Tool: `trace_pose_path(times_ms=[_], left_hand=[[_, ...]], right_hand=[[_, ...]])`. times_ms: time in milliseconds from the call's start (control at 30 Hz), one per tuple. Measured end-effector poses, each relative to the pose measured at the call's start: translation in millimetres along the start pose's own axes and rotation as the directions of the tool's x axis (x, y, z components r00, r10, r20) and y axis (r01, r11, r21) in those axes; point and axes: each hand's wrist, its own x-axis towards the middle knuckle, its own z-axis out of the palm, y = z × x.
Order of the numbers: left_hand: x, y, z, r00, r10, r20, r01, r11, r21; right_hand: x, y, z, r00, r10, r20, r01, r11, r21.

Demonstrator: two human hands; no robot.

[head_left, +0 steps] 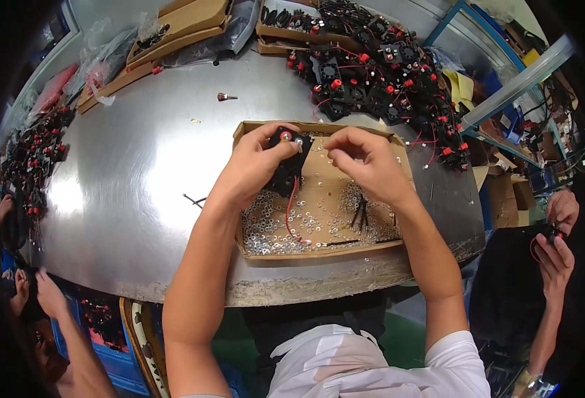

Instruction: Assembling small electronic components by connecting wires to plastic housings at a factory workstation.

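Observation:
My left hand [247,169] is closed around a black plastic fan housing [283,184], held over the far left part of a shallow cardboard box [319,253]. A red terminal post and a metal one stand out at its top, by my thumb. From its lower end a red and black wire [288,215] with a small white plug hangs into the box. Just right of the housing, my right hand [375,169] has its thumb and fingers pinched together; what they hold, if anything, is too small to make out. Many small metal nuts [266,229] and washers lie scattered in the box.
Black fan assemblies with red posts are heaped at the back right [365,83] and the left edge [44,156]. A small brown-and-metal piece [226,97] lies on the metal table [126,179]. Cardboard trays [179,30] stand behind. Other people's hands [557,255] work at both sides.

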Motion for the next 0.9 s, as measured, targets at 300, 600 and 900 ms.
trace_pose_path(times_ms=[300, 600, 900], left_hand=[[5.6, -12.2, 1.6, 0.996, 0.004, 0.087, -0.010, 0.997, 0.072], [4.8, -12.4, 2.4, 0.995, -0.004, 0.104, -0.004, 0.997, 0.074], [5.3, -14.4, -0.5, 0.990, -0.033, 0.139, 0.035, 0.999, -0.008]], right_hand=[[2.4, -15.0, 11.5, 0.963, -0.270, -0.026, 0.257, 0.938, -0.233], [3.1, -12.5, 12.7, 0.938, -0.345, -0.026, 0.323, 0.901, -0.291], [2.8, -11.4, 12.6, 0.940, -0.340, -0.026, 0.319, 0.905, -0.282]])
